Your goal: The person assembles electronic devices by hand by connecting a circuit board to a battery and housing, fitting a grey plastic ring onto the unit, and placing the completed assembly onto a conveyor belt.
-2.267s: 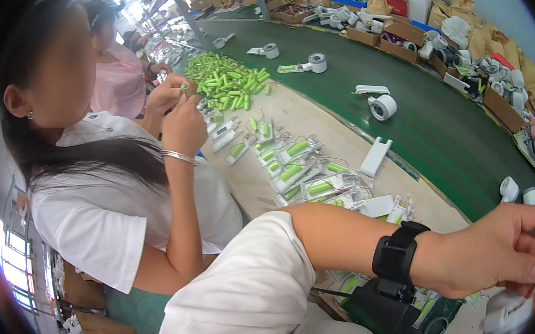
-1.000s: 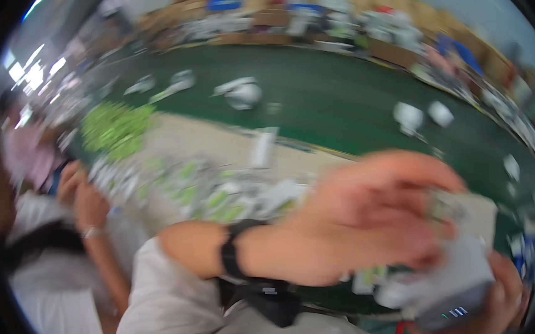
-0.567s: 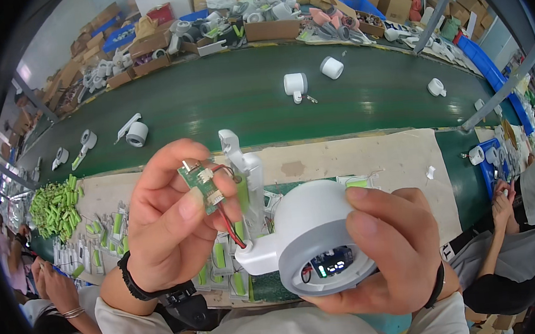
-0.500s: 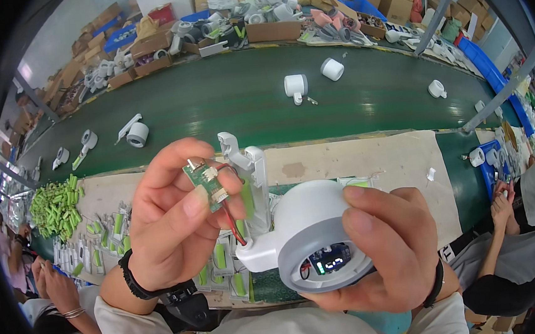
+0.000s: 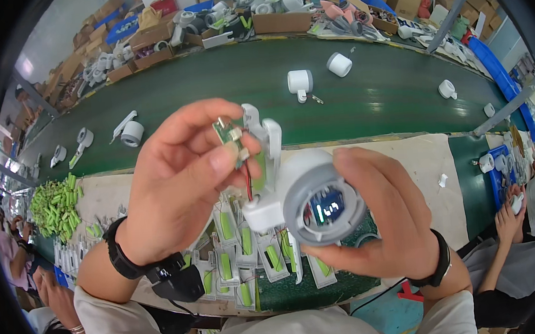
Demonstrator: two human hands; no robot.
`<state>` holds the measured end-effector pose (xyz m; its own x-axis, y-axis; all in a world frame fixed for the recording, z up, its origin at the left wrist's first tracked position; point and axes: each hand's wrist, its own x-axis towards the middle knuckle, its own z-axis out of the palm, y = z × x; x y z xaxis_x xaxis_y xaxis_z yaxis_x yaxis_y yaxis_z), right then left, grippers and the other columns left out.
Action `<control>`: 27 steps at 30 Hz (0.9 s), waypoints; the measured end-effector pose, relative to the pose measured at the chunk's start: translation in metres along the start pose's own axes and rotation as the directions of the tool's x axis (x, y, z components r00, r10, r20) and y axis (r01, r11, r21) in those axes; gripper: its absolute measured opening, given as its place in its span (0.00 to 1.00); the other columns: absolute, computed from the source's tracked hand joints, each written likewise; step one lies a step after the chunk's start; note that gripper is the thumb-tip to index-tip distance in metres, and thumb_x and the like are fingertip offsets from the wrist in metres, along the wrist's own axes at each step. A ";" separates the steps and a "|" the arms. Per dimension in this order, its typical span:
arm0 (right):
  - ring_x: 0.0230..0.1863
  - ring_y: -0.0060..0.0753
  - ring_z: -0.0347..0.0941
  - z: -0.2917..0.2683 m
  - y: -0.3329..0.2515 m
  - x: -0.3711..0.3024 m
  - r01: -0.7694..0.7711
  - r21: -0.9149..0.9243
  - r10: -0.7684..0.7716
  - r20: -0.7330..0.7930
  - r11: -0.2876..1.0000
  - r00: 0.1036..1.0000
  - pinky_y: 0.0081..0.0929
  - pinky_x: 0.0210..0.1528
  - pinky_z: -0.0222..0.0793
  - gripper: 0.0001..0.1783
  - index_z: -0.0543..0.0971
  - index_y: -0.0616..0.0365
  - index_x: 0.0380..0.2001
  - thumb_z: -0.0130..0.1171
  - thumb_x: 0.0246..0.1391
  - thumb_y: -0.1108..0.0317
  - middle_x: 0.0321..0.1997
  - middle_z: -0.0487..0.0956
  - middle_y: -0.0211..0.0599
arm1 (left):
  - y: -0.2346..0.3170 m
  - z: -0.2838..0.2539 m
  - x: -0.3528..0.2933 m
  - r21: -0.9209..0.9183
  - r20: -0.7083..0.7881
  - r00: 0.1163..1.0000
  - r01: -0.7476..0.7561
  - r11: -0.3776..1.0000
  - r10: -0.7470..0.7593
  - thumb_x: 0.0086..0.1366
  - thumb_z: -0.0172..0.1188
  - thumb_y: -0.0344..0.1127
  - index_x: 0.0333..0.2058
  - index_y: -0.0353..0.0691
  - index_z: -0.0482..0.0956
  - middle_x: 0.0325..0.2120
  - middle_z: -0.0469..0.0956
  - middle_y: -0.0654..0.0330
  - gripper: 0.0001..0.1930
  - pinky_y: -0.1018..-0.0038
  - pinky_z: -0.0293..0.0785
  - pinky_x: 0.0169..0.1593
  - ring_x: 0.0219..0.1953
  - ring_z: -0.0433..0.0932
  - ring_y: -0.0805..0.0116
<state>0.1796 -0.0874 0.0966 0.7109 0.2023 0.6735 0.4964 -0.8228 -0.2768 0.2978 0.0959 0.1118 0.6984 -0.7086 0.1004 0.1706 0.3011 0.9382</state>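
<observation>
My left hand [image 5: 178, 186] pinches a small green circuit board [image 5: 224, 131] between thumb and fingers. Red and black wires [image 5: 249, 184] run from the board down into the short stem of a round white housing [image 5: 308, 167]. My right hand [image 5: 394, 220] grips that housing from its right side, with the grey ring turned toward me. Inside the ring a small display [image 5: 328, 207] glows with white digits. Just behind my left fingertips stands a white handle shell [image 5: 273, 144] with a green battery in it; whether my fingers hold it is partly hidden.
Several white trays with green batteries [image 5: 245, 239] lie below my hands. A heap of green batteries [image 5: 58, 208] sits at the left. Beyond, a green conveyor belt [image 5: 210, 83] carries white housings [image 5: 300, 81]. Co-workers' hands [image 5: 509, 214] show at both sides. Cardboard boxes [image 5: 281, 23] line the back.
Both hands have risen away from me with the circuit board and the housing. The housing's ring has tilted, so more of the lit display shows. More battery trays are visible below.
</observation>
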 end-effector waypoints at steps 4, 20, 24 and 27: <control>0.36 0.48 0.69 0.020 0.030 0.012 -0.090 0.094 0.086 0.047 0.991 0.995 0.35 0.36 0.66 0.37 0.63 0.65 0.47 0.66 0.31 0.65 0.41 0.70 0.50 | -0.011 -0.018 0.033 0.063 -0.026 0.999 0.022 0.998 -0.020 0.57 0.52 0.30 0.45 0.37 0.65 0.33 0.73 0.58 0.16 0.82 0.66 0.34 0.32 0.71 0.73; 0.29 0.30 0.73 0.120 0.216 0.016 -0.714 0.268 0.732 0.045 0.646 0.680 0.23 0.33 0.68 0.08 0.78 0.62 0.28 0.54 0.43 0.71 0.26 0.76 0.40 | -0.065 -0.228 0.163 0.474 -0.435 0.900 0.243 0.847 -0.015 0.56 0.50 0.25 0.43 0.35 0.66 0.32 0.71 0.59 0.14 0.80 0.69 0.40 0.34 0.71 0.73; 0.28 0.28 0.71 0.117 0.243 -0.011 -0.750 0.035 0.712 0.290 0.660 0.640 0.22 0.33 0.67 0.21 0.72 0.59 0.41 0.59 0.39 0.70 0.27 0.75 0.37 | -0.054 -0.256 0.159 0.474 -0.428 0.903 0.259 0.841 -0.037 0.56 0.52 0.29 0.44 0.37 0.66 0.32 0.70 0.59 0.16 0.77 0.68 0.41 0.34 0.70 0.73; 0.28 0.28 0.71 0.139 0.229 -0.007 -0.759 0.250 0.663 0.374 0.601 0.648 0.23 0.33 0.66 0.20 0.70 0.59 0.40 0.59 0.40 0.70 0.28 0.75 0.38 | -0.047 -0.258 0.157 0.793 -0.531 0.845 0.470 0.387 0.062 0.54 0.55 0.41 0.46 0.40 0.66 0.36 0.71 0.59 0.22 0.72 0.67 0.42 0.38 0.69 0.71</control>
<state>0.3575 -0.2038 -0.0669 0.9763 -0.2164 -0.0030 -0.1168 -0.5155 -0.8489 0.5790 0.1351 -0.0019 0.9699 -0.2413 -0.0327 -0.1571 -0.7225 0.6733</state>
